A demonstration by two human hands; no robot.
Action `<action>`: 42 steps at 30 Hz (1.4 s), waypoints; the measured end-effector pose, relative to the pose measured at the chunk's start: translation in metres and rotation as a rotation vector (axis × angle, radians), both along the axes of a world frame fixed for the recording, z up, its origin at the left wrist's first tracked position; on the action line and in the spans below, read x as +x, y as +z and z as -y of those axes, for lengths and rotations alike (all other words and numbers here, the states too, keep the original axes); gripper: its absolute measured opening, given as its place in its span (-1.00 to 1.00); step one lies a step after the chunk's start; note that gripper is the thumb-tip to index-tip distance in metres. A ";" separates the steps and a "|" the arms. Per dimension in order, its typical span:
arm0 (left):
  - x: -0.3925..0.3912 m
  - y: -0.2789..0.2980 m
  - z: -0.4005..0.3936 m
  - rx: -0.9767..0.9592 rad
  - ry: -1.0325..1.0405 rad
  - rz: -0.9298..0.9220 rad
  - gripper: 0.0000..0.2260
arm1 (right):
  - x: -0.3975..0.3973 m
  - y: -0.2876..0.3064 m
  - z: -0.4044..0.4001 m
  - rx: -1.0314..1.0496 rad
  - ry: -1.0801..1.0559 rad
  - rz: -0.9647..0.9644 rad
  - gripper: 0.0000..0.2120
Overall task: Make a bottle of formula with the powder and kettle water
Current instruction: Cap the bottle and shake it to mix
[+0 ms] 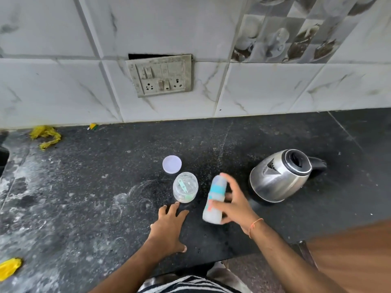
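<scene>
The baby bottle (214, 199) is off the dark countertop (84, 187), gripped by the right hand (234, 204), whose fingers curl round its lower body. Its long axis runs from about 6 o'clock to 12 o'clock, leaning slightly toward 1, with the capped top end pointing away toward the wall and the milky base nearest the person. The bottle is motion-blurred, so the cap's shape and the printed markings are hard to make out; a teal band crosses its upper half.

The left hand (169, 227) lies flat on the counter with fingers spread and straight, holding nothing, its fingertips just short of the clear jar (185, 187) at its 12 o'clock. The jar stands upright and open, with a small teal scoop (183, 185) inside; how much powder it holds cannot be told. Its round lid (172, 164) lies flat at the jar's 11 o'clock.

The steel kettle (279, 176) sits at the bottle's 2 o'clock, its opening uncovered; its black handle (317, 163) points to 3 o'clock. The inside is too dark to read.

A switch panel (159, 76) sits on the tiled wall.
</scene>
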State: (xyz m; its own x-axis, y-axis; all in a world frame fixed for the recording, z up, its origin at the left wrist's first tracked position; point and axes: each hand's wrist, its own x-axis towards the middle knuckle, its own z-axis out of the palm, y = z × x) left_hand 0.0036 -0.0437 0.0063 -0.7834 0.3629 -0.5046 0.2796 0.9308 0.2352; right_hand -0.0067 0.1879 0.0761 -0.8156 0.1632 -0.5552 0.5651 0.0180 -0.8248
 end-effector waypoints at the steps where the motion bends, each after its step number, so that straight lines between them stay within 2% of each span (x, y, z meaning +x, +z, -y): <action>1: -0.001 0.000 0.001 0.001 0.001 -0.006 0.13 | -0.001 0.002 0.000 0.012 0.010 0.004 -0.21; 2: -0.002 0.000 0.001 0.000 -0.003 -0.012 0.13 | -0.002 0.002 0.000 0.011 -0.048 -0.035 -0.23; 4: -0.003 -0.001 -0.001 -0.003 -0.009 -0.010 0.13 | -0.008 0.001 -0.009 -0.071 -0.301 -0.067 -0.26; 5: -0.002 -0.002 -0.002 0.002 0.000 -0.006 0.13 | -0.010 0.001 -0.009 -0.083 -0.341 -0.046 -0.25; 8: -0.001 -0.001 0.000 0.025 0.029 0.002 0.13 | -0.004 0.002 0.001 -0.008 -0.033 0.020 -0.21; 10: -0.002 -0.001 0.001 0.030 0.024 -0.003 0.12 | -0.007 0.002 0.000 -0.010 -0.123 -0.033 -0.26; 12: -0.002 -0.002 -0.001 0.026 0.021 0.006 0.12 | -0.012 -0.002 -0.010 -0.096 -0.360 -0.063 -0.28; 13: -0.001 -0.001 -0.002 0.028 0.028 0.012 0.12 | -0.013 -0.001 -0.010 -0.106 -0.364 -0.047 -0.26; 15: 0.000 0.000 -0.001 0.033 0.042 0.018 0.12 | -0.005 0.000 -0.003 -0.067 -0.122 -0.008 -0.21; 16: 0.000 0.000 0.000 0.032 0.043 0.007 0.12 | -0.003 -0.001 -0.003 -0.047 -0.068 0.023 -0.20; 17: -0.001 0.000 0.000 0.029 0.041 -0.002 0.12 | -0.004 0.000 -0.003 -0.044 -0.083 0.015 -0.21; 20: -0.001 0.000 -0.003 0.019 0.032 0.008 0.12 | -0.008 -0.004 -0.013 -0.102 -0.355 -0.062 -0.25; 24: 0.000 0.000 -0.001 0.024 0.049 0.007 0.13 | -0.001 0.002 -0.004 -0.047 -0.050 0.015 -0.22; 25: -0.001 0.000 -0.001 0.021 0.043 0.001 0.13 | -0.003 0.003 -0.004 -0.033 -0.075 -0.018 -0.23; 27: -0.001 0.000 -0.003 0.009 0.030 0.004 0.13 | -0.006 0.002 -0.013 -0.102 -0.318 -0.081 -0.28; 28: 0.000 0.000 -0.003 0.008 0.032 0.009 0.13 | -0.009 0.001 -0.014 -0.123 -0.368 -0.067 -0.28; 30: 0.001 -0.001 -0.002 0.014 0.045 0.016 0.13 | -0.003 0.004 -0.006 -0.080 -0.140 -0.032 -0.23; 32: 0.000 -0.001 -0.001 0.014 0.038 -0.002 0.14 | 0.000 0.002 -0.003 -0.044 -0.061 0.020 -0.20; 35: -0.002 -0.002 -0.003 0.007 0.022 0.000 0.13 | -0.003 -0.003 -0.011 -0.140 -0.367 -0.066 -0.27; 36: -0.002 -0.002 -0.004 0.010 0.031 0.008 0.13 | -0.004 -0.004 -0.011 -0.147 -0.371 -0.049 -0.26; 38: 0.000 -0.001 -0.002 0.017 0.043 0.015 0.13 | 0.003 -0.003 -0.001 -0.114 -0.148 0.001 -0.22; 39: 0.000 -0.002 -0.001 0.021 0.043 0.004 0.13 | 0.005 -0.006 0.000 -0.093 -0.105 0.034 -0.21; 40: -0.001 -0.003 0.000 0.025 0.041 -0.008 0.13 | 0.004 -0.006 -0.001 -0.082 -0.128 0.019 -0.21; 42: -0.002 -0.003 -0.002 0.021 0.035 -0.007 0.12 | 0.001 -0.008 -0.009 -0.133 -0.348 -0.052 -0.23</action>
